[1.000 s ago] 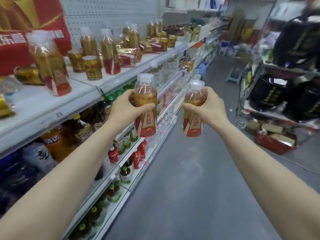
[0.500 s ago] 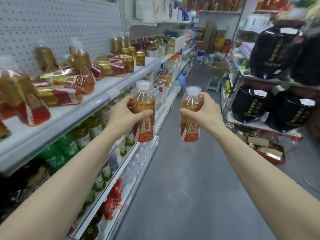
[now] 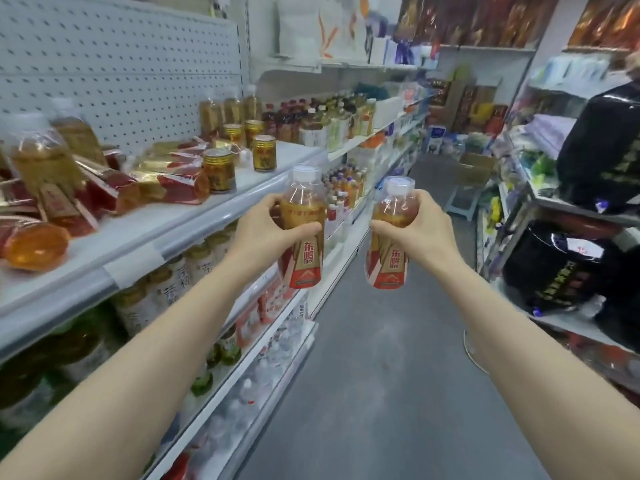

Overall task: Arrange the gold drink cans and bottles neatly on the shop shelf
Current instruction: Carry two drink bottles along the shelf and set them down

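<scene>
My left hand (image 3: pixel 261 233) grips a gold drink bottle (image 3: pixel 304 237) with a white cap and a red and gold label, held upright in the aisle. My right hand (image 3: pixel 424 230) grips a second gold bottle (image 3: pixel 389 252) of the same kind, also upright. Both are held out in front of me, just right of the white shop shelf (image 3: pixel 145 233). On that shelf several gold bottles (image 3: pixel 104 188) lie on their sides in a jumble, while three gold cans (image 3: pixel 219 169) stand upright further along. More bottles (image 3: pixel 221 114) stand at the back by the pegboard.
Lower shelves (image 3: pixel 242 348) on the left hold other drinks. The grey aisle floor (image 3: pixel 381 358) runs ahead. On the right a rack (image 3: pixel 540 202) carries black bags. A cardboard box (image 3: pixel 476 168) and a small stool (image 3: pixel 462 202) sit far down the aisle.
I have moved forward along the aisle with both bottles in hand. The shelf contents slid leftward in view, and the jumble of lying bottles is now beside my left arm.
</scene>
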The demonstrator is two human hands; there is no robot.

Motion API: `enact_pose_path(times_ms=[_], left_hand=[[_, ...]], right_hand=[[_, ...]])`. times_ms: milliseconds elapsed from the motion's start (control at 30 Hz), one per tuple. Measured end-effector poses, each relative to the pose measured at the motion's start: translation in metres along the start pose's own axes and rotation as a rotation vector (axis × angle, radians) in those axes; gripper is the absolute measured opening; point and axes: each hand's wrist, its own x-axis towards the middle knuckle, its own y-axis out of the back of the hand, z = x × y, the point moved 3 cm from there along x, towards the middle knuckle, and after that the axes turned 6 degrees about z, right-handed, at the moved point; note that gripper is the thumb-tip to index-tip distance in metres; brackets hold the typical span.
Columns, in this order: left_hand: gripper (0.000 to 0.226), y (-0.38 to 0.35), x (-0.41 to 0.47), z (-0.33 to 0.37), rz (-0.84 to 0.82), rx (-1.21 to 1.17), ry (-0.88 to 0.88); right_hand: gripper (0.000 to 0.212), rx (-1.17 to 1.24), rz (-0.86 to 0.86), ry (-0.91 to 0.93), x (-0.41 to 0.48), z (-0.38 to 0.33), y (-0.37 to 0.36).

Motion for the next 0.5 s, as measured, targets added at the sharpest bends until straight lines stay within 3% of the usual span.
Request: enact_pose_path(times_ms=[167,400,500], left_hand=[[0.061,-0.051,0.072,-0.003,0.098,-0.002,0.054],[0.061,-0.09,0.165,-0.015,0.194,0.071,0.075],[0.066,-0.098,0.211,-0.025,0.241,0.101,0.064]], right_hand=[[0.069,0.023,-0.09,0.07,0.104,0.031,-0.021],[0.059,0.118,-0.174,0.14,0.224,0.057,-0.072],[0.064,0.13,-0.194,0.174,0.275,0.064,-0.105]])
